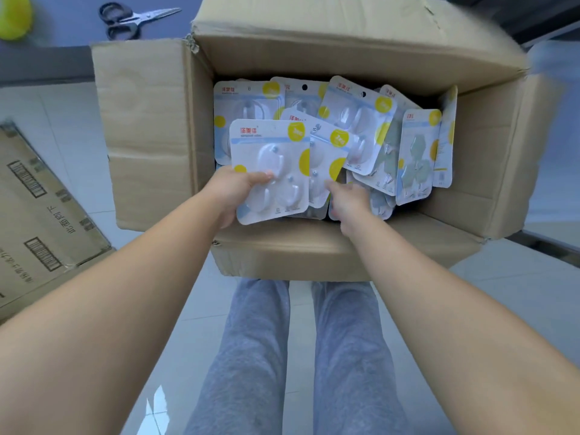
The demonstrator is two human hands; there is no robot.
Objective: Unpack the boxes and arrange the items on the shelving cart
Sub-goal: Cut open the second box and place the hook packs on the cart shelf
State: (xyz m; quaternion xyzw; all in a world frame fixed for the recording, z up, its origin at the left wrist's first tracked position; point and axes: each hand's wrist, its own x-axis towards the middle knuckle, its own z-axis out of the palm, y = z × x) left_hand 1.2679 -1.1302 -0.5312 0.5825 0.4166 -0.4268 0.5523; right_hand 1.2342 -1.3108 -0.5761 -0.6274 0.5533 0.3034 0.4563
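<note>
Currently left hand grips a hook pack, thumb on its front, held above the open cardboard box on the floor. Right hand reaches into the pile of hook packs inside the box; can't tell if its fingers grip anything. Scissors lie beyond the box.

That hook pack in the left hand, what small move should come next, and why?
Probably lift it clear of the open cardboard box. The left hand already grips the hook pack by its lower edge, raised above the rest, while the right hand reaches into the loose pile of packs, seemingly for another.
</note>
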